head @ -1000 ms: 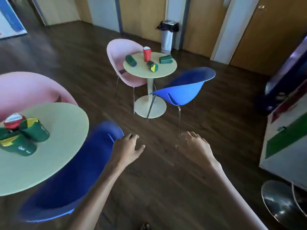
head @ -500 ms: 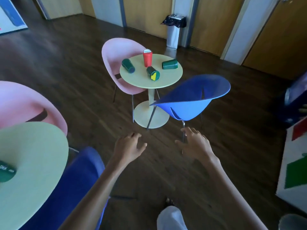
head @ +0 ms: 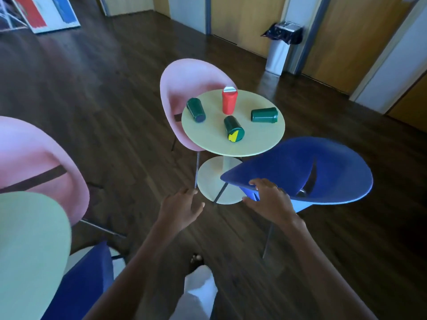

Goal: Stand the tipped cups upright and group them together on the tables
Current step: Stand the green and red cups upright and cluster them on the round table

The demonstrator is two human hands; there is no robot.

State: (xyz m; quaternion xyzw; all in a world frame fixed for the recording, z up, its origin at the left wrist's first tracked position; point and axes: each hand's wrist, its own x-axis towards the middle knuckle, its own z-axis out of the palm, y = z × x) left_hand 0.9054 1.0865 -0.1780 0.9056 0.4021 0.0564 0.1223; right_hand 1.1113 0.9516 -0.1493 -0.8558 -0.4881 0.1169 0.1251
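- The floor (head: pixel 111 100) is dark brown wood, and it shines a little near the bin.
- Light brown wooden doors (head: pixel 245 17) line the far wall, with pale strips between them.
- A white bin (head: pixel 277 56) with a dark bag stands by the doors.
- The far round table (head: pixel 258 139) stands on one leg, with the far pink chair (head: pixel 184 84) behind it and the big blue chair (head: pixel 288 165) in front.
- The near round table (head: pixel 30 250), the near pink chair (head: pixel 34 153) and the low blue chair (head: pixel 80 287) sit at the left edge.
- A board (head: pixel 48 12) with red and blue stripes leans far left.
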